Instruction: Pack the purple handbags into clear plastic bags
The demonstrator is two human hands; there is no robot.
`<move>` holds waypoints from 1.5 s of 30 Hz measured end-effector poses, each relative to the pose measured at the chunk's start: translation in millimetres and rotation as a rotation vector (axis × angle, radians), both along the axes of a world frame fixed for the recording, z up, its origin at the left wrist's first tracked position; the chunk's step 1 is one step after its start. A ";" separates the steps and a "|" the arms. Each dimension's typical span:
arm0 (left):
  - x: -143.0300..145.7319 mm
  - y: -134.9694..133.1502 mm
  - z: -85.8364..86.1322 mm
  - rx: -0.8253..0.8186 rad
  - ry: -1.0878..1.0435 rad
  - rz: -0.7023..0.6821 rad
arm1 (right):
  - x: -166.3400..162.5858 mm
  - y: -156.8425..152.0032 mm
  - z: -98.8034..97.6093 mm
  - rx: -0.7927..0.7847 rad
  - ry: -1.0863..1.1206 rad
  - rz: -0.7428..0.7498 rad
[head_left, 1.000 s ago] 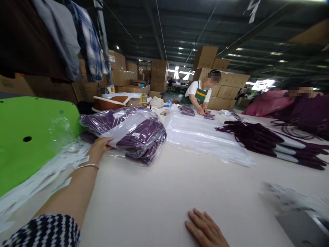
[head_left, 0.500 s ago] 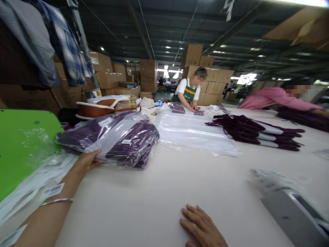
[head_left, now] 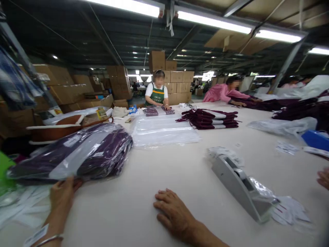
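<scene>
My left hand [head_left: 62, 193] grips the near edge of a clear plastic bag of folded purple garments [head_left: 77, 156] that lies on the white table [head_left: 164, 178] at the left. A metal bangle sits on that wrist. My right hand [head_left: 173, 214] rests flat on the table at the bottom centre, fingers spread, with nothing in it. A grey tape dispenser [head_left: 240, 185] stands on the table just right of my right hand.
A stack of empty clear bags [head_left: 163, 132] lies mid-table, folded purple garments [head_left: 209, 119] behind it. White labels [head_left: 291, 211] lie at the right, another person's fingers [head_left: 324, 178] at the right edge. Two people work at the far end. Cardboard boxes line the back.
The view has swung right and up, bringing the tape dispenser and the right side of the table into sight. My left hand stays on the garment bag; my right hand stays flat.
</scene>
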State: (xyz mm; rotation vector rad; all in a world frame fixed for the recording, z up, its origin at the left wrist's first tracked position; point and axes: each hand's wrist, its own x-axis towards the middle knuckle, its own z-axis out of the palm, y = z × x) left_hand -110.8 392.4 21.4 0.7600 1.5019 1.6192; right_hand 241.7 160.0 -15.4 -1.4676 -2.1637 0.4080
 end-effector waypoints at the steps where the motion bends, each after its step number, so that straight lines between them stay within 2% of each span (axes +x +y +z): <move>1: 9.9 -14.4 0.5 0.041 0.043 -0.018 | 0.1 -1.0 -0.2 0.022 0.001 -0.005; 4: 39.8 -61.4 -8.2 0.036 0.145 -0.122 | 0.2 -2.4 -2.8 0.078 -0.011 -0.026; 9: 81.0 -144.9 -32.4 -0.002 0.340 -0.425 | -6.7 -10.8 -4.2 0.061 -0.032 -0.098; 14: 107.6 -214.8 -29.3 0.019 0.488 -0.573 | -13.6 -57.6 2.7 0.042 0.022 -0.181; 18: 127.2 -240.3 -25.3 0.037 0.633 -0.655 | -14.5 -99.0 4.7 0.014 0.138 -0.198; 22: 167.6 -244.0 -22.8 0.058 0.772 -0.770 | 7.3 -117.0 16.5 -0.246 0.451 -0.151; 24: 196.0 -239.0 -20.4 0.087 0.831 -0.838 | 32.9 -114.8 31.9 -0.309 0.491 -0.153; 27: 243.0 -221.7 -13.6 0.151 0.890 -0.937 | 87.2 -95.5 67.4 -0.284 0.515 -0.229; 30: 291.4 -192.1 -4.2 0.241 0.891 -1.061 | 152.7 -54.0 107.3 -0.233 0.568 -0.359; 32: 324.0 -167.6 0.3 0.241 0.781 -1.195 | 199.9 -15.4 128.0 -0.219 0.613 -0.451; 34: 355.0 -143.8 -1.1 0.157 0.564 -1.345 | 248.6 27.1 139.6 -0.216 0.675 -0.565; 36: 381.0 -125.9 -11.6 0.036 0.352 -1.434 | 296.6 68.1 141.0 -0.212 0.749 -0.707; 38: 398.5 -118.6 -31.0 -0.021 0.330 -1.388 | 341.1 103.3 133.9 -0.209 0.829 -0.860; 40: 407.2 -122.8 -54.2 0.029 0.492 -1.284 | 379.4 131.1 122.0 -0.208 0.906 -1.006; 42: 409.4 -134.6 -73.5 0.157 0.674 -1.197 | 410.0 152.5 109.6 -0.207 0.976 -1.129; 44: 408.5 -146.7 -82.8 0.232 0.742 -1.165 | 433.4 170.5 100.5 -0.209 1.040 -1.221; 45: 407.8 -151.1 -83.2 0.216 0.745 -1.159 | 443.1 179.3 98.0 -0.210 1.070 -1.255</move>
